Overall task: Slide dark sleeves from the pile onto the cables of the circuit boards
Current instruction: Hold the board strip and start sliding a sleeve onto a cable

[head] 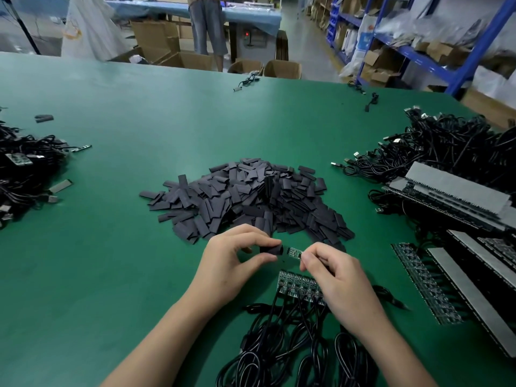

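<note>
My left hand (pixel 233 261) pinches a short dark sleeve (pixel 271 250) between thumb and fingers, its open end facing right. My right hand (pixel 333 272) pinches a small green circuit board (pixel 294 251), whose free end points at the sleeve with a narrow gap between them. Just behind both hands lies the big pile of dark sleeves (pixel 251 194). Below my hands a row of joined circuit boards (pixel 296 286) lies on the table, with black cables (pixel 279 347) trailing toward me.
The green table (pixel 139 113) carries a heap of black cables (pixel 458 146) at the right, strips of boards with grey backing (pixel 452 191) beside it, and another cable heap (pixel 25 169) at the left. A person stands beyond the far edge among cardboard boxes.
</note>
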A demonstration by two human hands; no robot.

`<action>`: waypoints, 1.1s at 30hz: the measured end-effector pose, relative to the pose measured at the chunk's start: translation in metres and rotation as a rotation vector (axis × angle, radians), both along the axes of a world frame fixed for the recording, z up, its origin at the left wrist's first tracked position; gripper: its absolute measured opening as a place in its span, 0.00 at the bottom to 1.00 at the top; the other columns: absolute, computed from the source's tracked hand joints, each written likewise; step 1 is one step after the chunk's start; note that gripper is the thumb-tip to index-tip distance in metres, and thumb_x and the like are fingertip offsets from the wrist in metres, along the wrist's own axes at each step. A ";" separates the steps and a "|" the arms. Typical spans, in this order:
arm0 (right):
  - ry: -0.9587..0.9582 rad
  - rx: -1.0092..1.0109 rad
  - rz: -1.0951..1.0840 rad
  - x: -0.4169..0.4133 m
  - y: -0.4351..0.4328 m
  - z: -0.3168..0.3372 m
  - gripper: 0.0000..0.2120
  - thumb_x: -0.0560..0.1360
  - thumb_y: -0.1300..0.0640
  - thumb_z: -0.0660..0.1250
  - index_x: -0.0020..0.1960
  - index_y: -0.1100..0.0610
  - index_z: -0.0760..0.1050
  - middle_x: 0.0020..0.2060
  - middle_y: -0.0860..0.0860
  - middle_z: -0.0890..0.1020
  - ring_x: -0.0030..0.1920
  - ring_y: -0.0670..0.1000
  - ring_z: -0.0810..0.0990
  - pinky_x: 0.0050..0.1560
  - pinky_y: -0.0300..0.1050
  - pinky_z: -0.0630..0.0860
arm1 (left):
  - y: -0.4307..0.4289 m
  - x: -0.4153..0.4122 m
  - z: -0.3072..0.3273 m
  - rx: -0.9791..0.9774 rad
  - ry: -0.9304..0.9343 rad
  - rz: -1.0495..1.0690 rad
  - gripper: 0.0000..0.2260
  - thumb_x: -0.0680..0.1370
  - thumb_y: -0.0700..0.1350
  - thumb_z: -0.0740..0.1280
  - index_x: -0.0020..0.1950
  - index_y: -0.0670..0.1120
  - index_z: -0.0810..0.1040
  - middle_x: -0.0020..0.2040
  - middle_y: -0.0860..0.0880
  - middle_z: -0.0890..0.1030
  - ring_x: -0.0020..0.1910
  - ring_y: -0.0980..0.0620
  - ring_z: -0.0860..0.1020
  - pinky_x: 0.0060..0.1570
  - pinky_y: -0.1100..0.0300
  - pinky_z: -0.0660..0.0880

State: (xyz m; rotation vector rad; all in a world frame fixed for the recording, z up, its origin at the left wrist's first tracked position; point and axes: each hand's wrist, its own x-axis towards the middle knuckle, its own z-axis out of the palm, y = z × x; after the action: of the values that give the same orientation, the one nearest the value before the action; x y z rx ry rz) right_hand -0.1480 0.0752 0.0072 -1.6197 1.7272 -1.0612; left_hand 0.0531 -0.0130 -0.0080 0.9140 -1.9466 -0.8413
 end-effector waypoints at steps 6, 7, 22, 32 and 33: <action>0.025 -0.008 0.026 -0.001 -0.001 -0.004 0.12 0.83 0.50 0.64 0.42 0.50 0.76 0.24 0.46 0.68 0.25 0.44 0.62 0.29 0.41 0.59 | 0.001 -0.001 -0.001 0.004 -0.034 -0.030 0.11 0.73 0.42 0.79 0.52 0.54 0.88 0.49 0.60 0.84 0.51 0.56 0.82 0.49 0.55 0.79; 0.035 -0.009 0.026 -0.001 -0.001 -0.004 0.12 0.83 0.50 0.64 0.42 0.49 0.76 0.25 0.46 0.68 0.25 0.44 0.63 0.28 0.41 0.60 | 0.001 -0.001 0.000 0.004 -0.035 -0.032 0.11 0.73 0.42 0.79 0.52 0.54 0.88 0.49 0.60 0.84 0.51 0.56 0.82 0.49 0.55 0.79; 0.143 0.024 -0.009 0.003 -0.001 -0.006 0.14 0.82 0.46 0.65 0.38 0.47 0.75 0.23 0.45 0.70 0.24 0.45 0.65 0.28 0.39 0.62 | 0.002 0.001 0.001 -0.284 -0.237 -0.035 0.12 0.75 0.46 0.77 0.58 0.54 0.86 0.52 0.59 0.81 0.51 0.60 0.80 0.50 0.57 0.80; 0.147 0.020 -0.021 0.004 -0.001 -0.006 0.14 0.81 0.47 0.66 0.37 0.46 0.76 0.23 0.44 0.71 0.24 0.45 0.67 0.29 0.37 0.64 | 0.003 0.002 0.003 -0.332 -0.282 -0.056 0.10 0.76 0.47 0.76 0.57 0.53 0.87 0.51 0.58 0.82 0.50 0.58 0.80 0.49 0.59 0.79; 0.142 0.020 -0.025 0.003 -0.001 -0.006 0.14 0.81 0.47 0.66 0.37 0.46 0.76 0.24 0.44 0.72 0.24 0.45 0.66 0.29 0.37 0.64 | 0.003 0.003 0.003 -0.318 -0.279 -0.064 0.10 0.76 0.47 0.76 0.58 0.53 0.87 0.51 0.58 0.82 0.50 0.58 0.80 0.50 0.59 0.79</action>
State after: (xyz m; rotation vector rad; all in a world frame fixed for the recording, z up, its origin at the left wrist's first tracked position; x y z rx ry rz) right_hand -0.1446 0.0738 0.0014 -1.7010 1.8474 -0.9578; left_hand 0.0557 -0.0102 -0.0048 0.8129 -2.2789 -0.4356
